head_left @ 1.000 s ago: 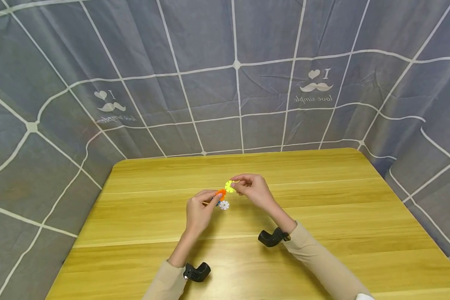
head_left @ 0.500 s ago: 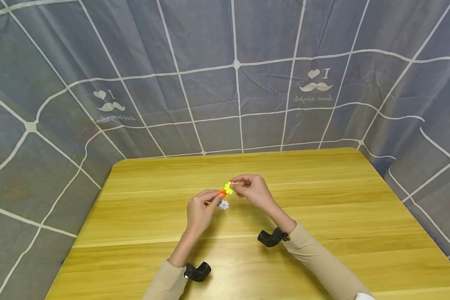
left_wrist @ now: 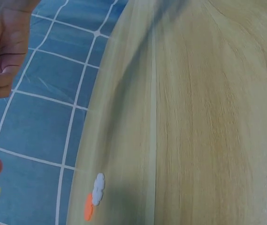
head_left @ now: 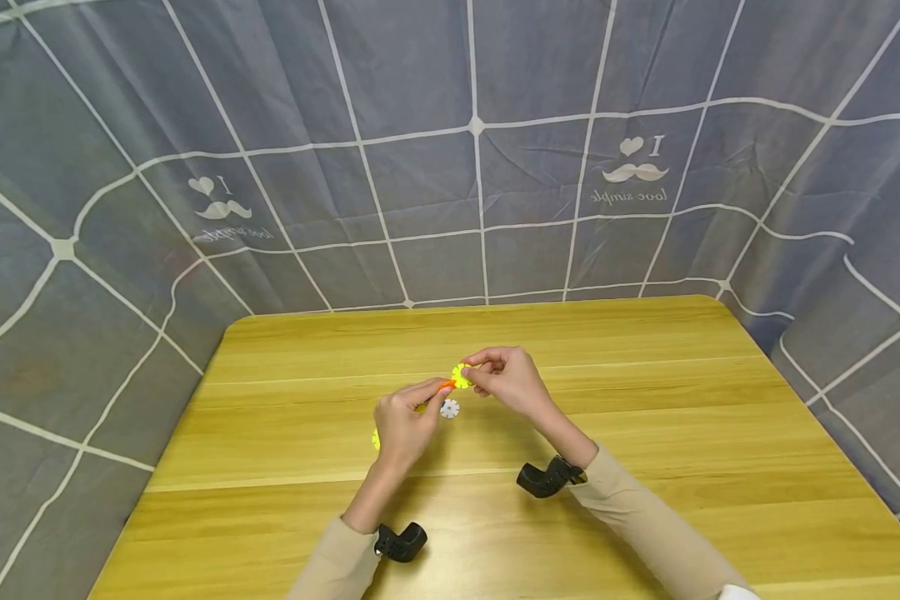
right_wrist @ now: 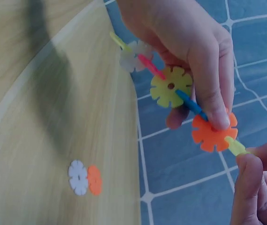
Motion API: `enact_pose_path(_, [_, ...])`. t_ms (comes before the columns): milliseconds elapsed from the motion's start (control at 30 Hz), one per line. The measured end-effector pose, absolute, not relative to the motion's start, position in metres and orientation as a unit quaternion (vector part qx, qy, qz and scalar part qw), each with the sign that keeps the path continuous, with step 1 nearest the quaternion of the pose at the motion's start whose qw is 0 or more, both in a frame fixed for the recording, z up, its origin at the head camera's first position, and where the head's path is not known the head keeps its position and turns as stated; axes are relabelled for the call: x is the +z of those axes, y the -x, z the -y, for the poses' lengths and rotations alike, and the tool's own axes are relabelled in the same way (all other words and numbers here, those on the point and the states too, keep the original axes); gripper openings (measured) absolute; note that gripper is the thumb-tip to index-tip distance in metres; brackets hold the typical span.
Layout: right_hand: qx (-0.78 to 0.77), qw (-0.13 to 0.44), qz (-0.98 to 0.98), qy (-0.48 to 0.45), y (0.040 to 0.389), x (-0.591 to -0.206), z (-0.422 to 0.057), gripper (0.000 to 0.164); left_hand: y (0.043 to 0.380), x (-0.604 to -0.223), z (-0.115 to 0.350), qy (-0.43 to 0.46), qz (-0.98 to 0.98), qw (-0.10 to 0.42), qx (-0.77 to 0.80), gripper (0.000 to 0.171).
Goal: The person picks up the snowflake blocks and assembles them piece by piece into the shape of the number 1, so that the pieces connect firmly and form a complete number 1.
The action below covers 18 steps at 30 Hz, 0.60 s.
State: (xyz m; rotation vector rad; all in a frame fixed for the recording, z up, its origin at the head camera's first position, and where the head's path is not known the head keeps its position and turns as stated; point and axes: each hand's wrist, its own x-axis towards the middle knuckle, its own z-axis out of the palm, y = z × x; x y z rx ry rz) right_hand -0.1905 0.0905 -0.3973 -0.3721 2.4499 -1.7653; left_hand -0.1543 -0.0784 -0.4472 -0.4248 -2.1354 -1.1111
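Note:
My left hand [head_left: 405, 421] pinches an orange notched plastic disc [right_wrist: 215, 132] between thumb and fingers. A chain of slotted-together discs trails from it: a blue disc [right_wrist: 191, 104], a yellow disc [right_wrist: 160, 96], a pink disc [right_wrist: 150, 65], a whitish disc [right_wrist: 129, 62] and a yellow end disc [right_wrist: 118, 40]. My right hand [head_left: 512, 380] pinches another yellow disc [head_left: 461, 377], its edge meeting the orange disc's rim. How deep the notches engage is unclear. In the left wrist view, the right hand [left_wrist: 6, 51] shows at the upper left, and the chain is mostly cut off.
On the wooden table [head_left: 570, 517] lie a loose white disc [right_wrist: 78, 177] and, beside it, an orange disc [right_wrist: 95, 180]. A grey curtain with white lines [head_left: 420, 192] hangs behind and around the table.
The orange disc has turned edge-on in my left hand and meets the yellow disc in my right. The chain's yellow end now shows left of the left hand.

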Motion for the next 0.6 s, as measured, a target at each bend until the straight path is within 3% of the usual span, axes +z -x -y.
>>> enact_pose_path(267, [-0.591,0.042,-0.795,0.130,0.184,-0.390,-0.091,0.016,0.156,-0.447,0.076,0.185,0.796,0.397,-0.418,0.008])
enact_pose_path(600, [-0.592,0.030,-0.796,0.122,0.179,-0.393,-0.088,0.015,0.155,-0.450,0.076,0.200,0.790,0.405,-0.414,0.007])
